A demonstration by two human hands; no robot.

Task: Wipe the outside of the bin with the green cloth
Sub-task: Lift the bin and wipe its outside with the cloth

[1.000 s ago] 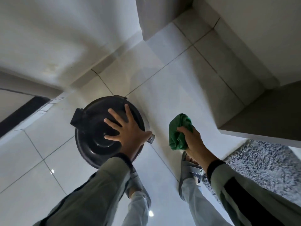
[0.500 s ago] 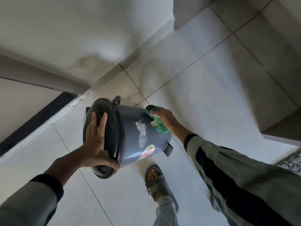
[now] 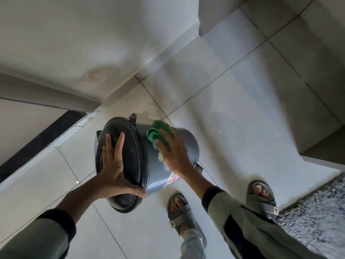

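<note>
Cloth (image 3: pixel 157 135) against tilted bin (image 3: pixel 156 174) (right hand (image 3: pixel 174 157))

The floor (image 3: pixel 242 109) of pale glossy tiles with thin dark joints is carrying everything here. A grey bin (image 3: pixel 187 142) is leaning far over above the tiles; whether its base is touching them I cannot tell. Near it the left sandal (image 3: pixel 179 215) and the right sandal (image 3: pixel 261 200) are standing on the tiles, and a grey shaggy rug (image 3: pixel 317 221) is lying just beside the right one.
</note>
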